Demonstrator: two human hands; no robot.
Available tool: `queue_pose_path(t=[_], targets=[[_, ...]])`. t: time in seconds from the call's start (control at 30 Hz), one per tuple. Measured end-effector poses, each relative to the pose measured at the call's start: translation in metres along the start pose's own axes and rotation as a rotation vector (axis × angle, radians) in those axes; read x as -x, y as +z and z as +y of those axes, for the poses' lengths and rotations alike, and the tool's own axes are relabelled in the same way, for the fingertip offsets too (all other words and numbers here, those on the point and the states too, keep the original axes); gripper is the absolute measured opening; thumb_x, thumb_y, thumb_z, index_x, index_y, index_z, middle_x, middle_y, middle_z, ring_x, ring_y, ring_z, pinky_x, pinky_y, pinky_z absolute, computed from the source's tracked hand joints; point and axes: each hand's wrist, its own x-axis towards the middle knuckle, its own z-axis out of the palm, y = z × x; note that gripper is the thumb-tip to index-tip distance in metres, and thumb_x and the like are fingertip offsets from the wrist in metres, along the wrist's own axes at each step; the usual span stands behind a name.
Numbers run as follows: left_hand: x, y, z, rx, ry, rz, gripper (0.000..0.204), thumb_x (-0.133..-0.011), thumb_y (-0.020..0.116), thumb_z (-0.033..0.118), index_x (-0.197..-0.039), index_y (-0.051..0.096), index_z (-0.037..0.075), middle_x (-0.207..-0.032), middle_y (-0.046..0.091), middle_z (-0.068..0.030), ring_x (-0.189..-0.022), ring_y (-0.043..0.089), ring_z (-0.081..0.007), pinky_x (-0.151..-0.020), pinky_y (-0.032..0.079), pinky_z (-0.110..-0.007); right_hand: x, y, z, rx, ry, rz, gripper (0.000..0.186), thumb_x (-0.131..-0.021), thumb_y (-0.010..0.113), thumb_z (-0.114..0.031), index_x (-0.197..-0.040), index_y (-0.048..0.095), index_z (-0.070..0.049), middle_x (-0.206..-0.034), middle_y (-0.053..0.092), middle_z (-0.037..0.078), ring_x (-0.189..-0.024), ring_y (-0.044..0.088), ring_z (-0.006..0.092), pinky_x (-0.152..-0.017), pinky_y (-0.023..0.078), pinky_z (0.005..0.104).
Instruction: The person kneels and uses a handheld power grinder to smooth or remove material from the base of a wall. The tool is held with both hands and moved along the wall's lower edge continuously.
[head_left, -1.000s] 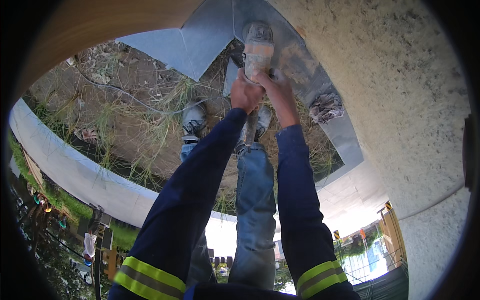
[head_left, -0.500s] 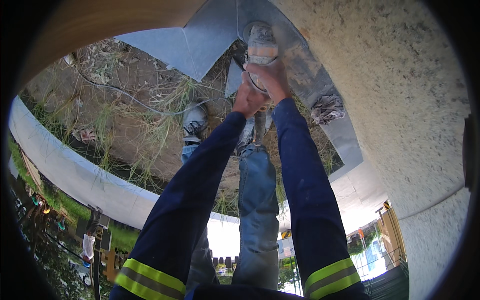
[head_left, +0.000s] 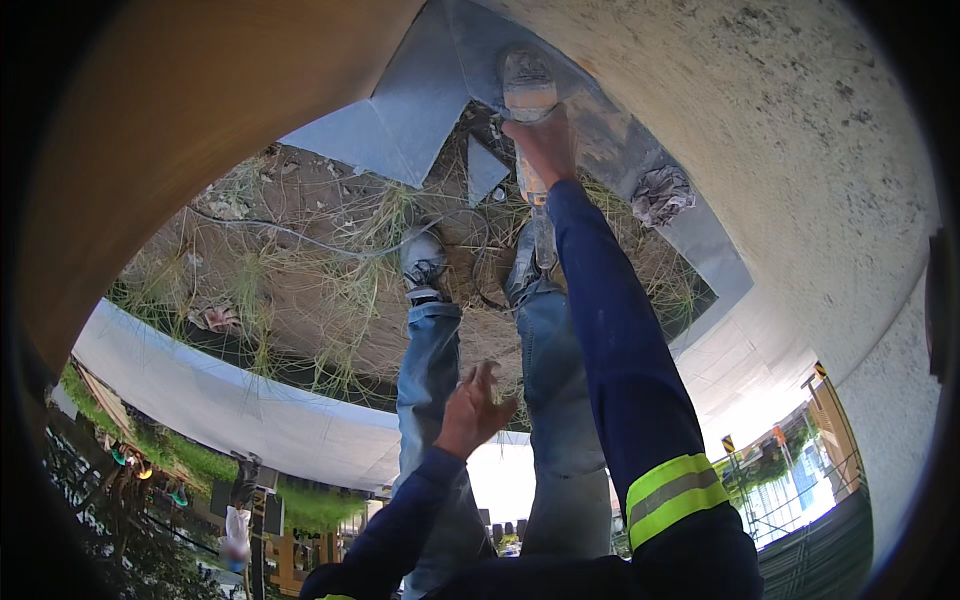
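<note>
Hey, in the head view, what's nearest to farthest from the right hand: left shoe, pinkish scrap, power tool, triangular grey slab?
1. Power tool: in the right hand.
2. Triangular grey slab: just left of that hand.
3. Left shoe: lower left, beyond the slab.
4. Pinkish scrap: far left, by the grass.

No text, number or sign seems readable at this distance and blur.
</note>
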Motion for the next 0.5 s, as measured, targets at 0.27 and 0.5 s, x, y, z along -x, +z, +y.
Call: queue_pose_path(t=[0.27, 0.5], targets=[[-0.053, 0.037, 0.044, 0.132, 0.229, -0.034, 0.066, -0.086, 0.082, 0.029, -0.14, 0.051, 0.009, -0.127, 0.067, -0.0224, -0.115, 0.069, -0.0427, -0.095, 0.057, -0.054, 0.002, 0.005, -0.001, 0.044, -0.047, -0.035, 0.071, -0.069, 0.089, -0.029, -0.121, 0.06, 0.01, -0.109, 0.075, 0.023, -0.095, 0.075, 0.0302, -0.084, 0.06, 0.0422], [-0.069, 0.042, 0.02, -0.069, 0.212, 0.015, 0.067, -0.087, 0.081, 0.029, -0.142, 0.051, 0.007, -0.13, 0.066, -0.0248, -0.117, 0.068, -0.0462, -0.098, 0.056, -0.054, -0.012, -0.002, -0.007, 0.006, -0.089, 0.002, 0.071, -0.067, 0.09, -0.033, -0.119, 0.064, 0.009, -0.111, 0.076, 0.023, -0.098, 0.076, 0.0334, -0.087, 0.06, 0.0425]])
